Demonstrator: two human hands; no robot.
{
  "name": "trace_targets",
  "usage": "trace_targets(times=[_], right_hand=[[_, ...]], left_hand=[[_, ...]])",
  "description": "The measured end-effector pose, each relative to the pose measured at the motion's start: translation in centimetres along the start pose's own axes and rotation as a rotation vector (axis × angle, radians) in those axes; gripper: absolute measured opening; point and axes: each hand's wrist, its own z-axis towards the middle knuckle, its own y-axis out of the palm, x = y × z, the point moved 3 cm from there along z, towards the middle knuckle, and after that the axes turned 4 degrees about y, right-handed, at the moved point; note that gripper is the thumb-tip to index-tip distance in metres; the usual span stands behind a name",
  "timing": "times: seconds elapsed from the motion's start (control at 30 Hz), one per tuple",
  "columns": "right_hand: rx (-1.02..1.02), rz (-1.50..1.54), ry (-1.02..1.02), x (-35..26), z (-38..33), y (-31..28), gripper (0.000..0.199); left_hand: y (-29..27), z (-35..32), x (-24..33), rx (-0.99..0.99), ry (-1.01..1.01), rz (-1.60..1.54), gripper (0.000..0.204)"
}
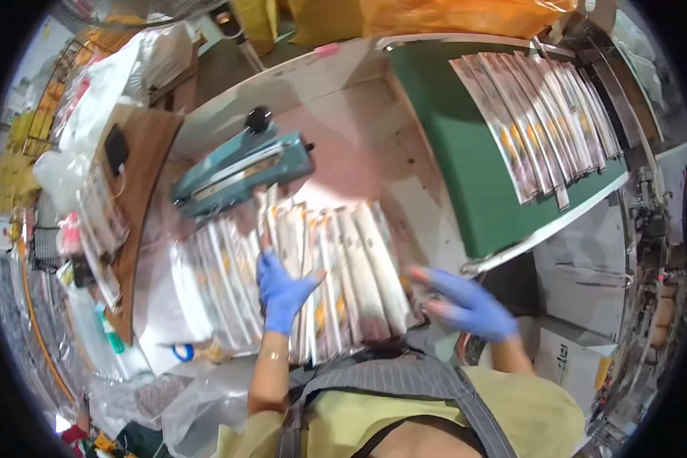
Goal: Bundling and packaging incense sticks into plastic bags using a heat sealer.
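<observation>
In the head view, two blue-gloved hands are seen over a fanned row of long, narrow foil pouches (336, 282) laid on the table (336, 99) just before the person; about a dozen overlapping pouches can be counted, though the left ones blur together. The left hand (282, 290) is laid flat with fingers spread on the middle of the row, grasping nothing, while the right hand (466, 304) is blurred at the row's right end, open, its fingertips by the last pouch. One teal heat sealer (240, 172) is set just behind the row, and a second batch of roughly ten pouches (538, 114) is spread on one green conveyor belt (466, 183) to the right.
</observation>
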Motion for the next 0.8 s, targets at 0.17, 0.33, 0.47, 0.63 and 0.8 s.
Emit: trace_targets(times=[0.17,0.33,0.47,0.63,0.8], right_hand=[[0.897,-0.763,-0.105,8.6,9.2,11.4,0.062],[1.01,-0.848,-0.255,6.2,10.4,13.7,0.057],[0.915,-0.621,0.314,10.5,9.7,6.7,0.04],[0.918,-0.537,-0.124,9.1,11.8,15.1,0.081],[0.035,0.751,0.098,2.8,11.9,16.6,0.051]], left_hand=[[0.0,-0.5,-2.6,0.071,0.047,-0.035,0.114],[0.5,-3.4,-4.6,0.073,0.091,-0.343,0.117],[0.3,-3.3,-4.8,0.091,0.084,-0.244,0.117],[3.4,-2.2,-4.6,-0.148,0.119,-0.88,0.118],[2.0,-3.4,-5.8,-0.342,0.098,-1.37,0.065]])
